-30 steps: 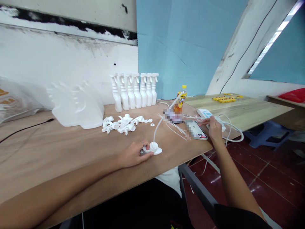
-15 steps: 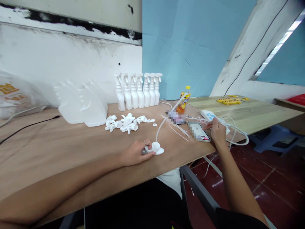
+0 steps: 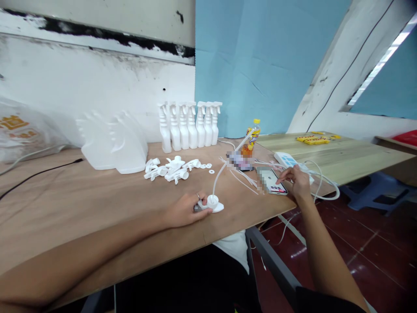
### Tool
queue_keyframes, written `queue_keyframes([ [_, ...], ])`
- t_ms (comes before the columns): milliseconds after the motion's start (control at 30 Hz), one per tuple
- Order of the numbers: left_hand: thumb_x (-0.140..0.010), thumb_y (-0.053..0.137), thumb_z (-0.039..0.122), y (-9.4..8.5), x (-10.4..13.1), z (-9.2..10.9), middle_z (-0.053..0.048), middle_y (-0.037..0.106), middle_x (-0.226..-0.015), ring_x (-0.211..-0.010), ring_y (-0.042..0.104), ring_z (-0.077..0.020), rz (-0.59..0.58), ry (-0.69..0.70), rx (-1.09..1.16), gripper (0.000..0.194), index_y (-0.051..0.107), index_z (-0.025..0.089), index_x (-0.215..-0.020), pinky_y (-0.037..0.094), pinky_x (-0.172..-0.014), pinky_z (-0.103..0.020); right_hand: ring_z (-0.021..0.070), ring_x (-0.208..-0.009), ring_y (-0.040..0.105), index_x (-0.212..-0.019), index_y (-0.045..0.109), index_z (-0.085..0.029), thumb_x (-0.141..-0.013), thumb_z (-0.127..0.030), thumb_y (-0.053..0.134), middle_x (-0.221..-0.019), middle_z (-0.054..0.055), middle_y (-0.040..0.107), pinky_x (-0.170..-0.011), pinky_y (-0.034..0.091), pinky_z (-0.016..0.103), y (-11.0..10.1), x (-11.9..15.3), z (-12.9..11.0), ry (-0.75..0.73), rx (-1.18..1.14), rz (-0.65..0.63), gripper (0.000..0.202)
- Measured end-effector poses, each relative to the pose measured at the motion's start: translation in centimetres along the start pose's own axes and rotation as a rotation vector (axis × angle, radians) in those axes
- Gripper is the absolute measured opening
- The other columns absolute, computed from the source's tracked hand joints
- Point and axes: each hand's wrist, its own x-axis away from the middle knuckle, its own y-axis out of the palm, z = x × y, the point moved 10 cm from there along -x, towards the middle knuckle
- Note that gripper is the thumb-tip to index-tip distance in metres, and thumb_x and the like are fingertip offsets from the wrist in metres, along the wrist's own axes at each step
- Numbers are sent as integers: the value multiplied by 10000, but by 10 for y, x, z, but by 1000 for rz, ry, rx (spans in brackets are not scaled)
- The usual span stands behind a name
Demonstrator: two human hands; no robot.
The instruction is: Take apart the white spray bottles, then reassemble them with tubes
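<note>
Near the front edge of the table, my left hand (image 3: 187,209) is closed on a white spray head (image 3: 217,206), which has a thin tube (image 3: 217,180) rising from its round cap. My right hand (image 3: 297,181) is over the lit screen of a phone (image 3: 273,182), index finger extended to the screen and the other fingers loosely bent, holding nothing. Several loose white spray heads (image 3: 174,168) lie in a pile beyond my left hand, with small white rings (image 3: 211,171) to their right. Thin tubes (image 3: 243,178) lie left of the phone.
Several white spray bottles (image 3: 192,130) stand in a row by the wall. Large clear-white bottles (image 3: 114,145) are stacked at the left. A drink bottle (image 3: 250,139) and a power strip (image 3: 286,161) with white cable are at the right. A blue stool (image 3: 374,191) is beyond.
My right hand has shifted slightly, its index finger now over the phone's screen rather than its right edge. My left hand and the spray head have stayed in place.
</note>
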Motion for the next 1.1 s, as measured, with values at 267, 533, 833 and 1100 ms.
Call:
queue_keyframes([
  [267,-945,568,526,0,0,0,18,579,-760,-671,531,-156,-1,17,-1,314,508,220,-912,362,-639,-286,249,-544,608,-613,619,-240,-928,-707,386,-538,99,648,-574,447,389,1,1,-4,-5,41,-1,610],
  [533,-937,582,494,1,0,-2,23,574,-762,-661,524,-151,-1,5,-23,284,508,221,-909,358,-636,-285,221,-502,583,-559,642,-248,-929,-746,385,-479,62,604,-575,446,380,8,3,-10,-64,-151,-169,672],
  [833,-942,584,474,0,0,2,22,587,-794,-699,544,-156,6,36,-9,269,499,220,-917,370,-658,-284,295,-699,586,-525,681,-288,-955,-720,290,-439,93,594,-902,475,493,23,10,-22,-88,-149,-316,725],
  [1100,-942,582,465,0,0,2,30,569,-761,-661,528,-146,-1,27,-13,261,499,220,-912,361,-641,-277,233,-526,562,-600,642,-239,-943,-764,275,-522,93,640,-602,451,403,15,-7,21,90,16,-182,726],
])
